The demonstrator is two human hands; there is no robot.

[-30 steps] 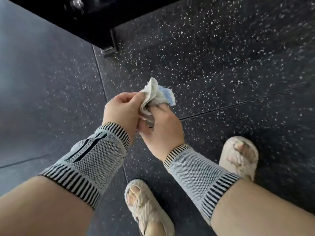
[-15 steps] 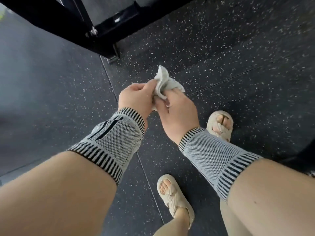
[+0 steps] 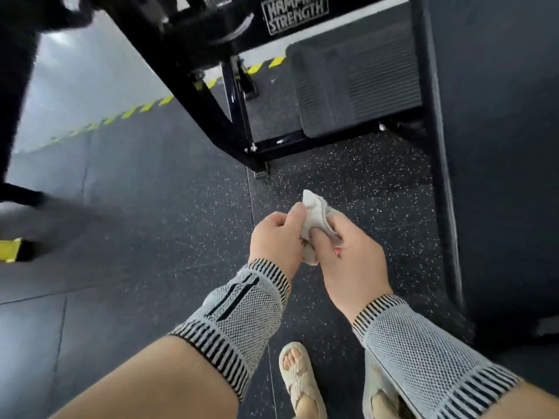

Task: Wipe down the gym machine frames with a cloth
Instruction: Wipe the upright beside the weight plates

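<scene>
Speckled rubber floor (image 3: 169, 207) underfoot, black machine frame (image 3: 211, 116) up at twelve o'clock. Left hand (image 3: 273, 240) and right hand (image 3: 351, 252) both pinch the cloth (image 3: 314, 207), bunched at centre. Best bet: fold a clean face outward before reaching the frame.
</scene>
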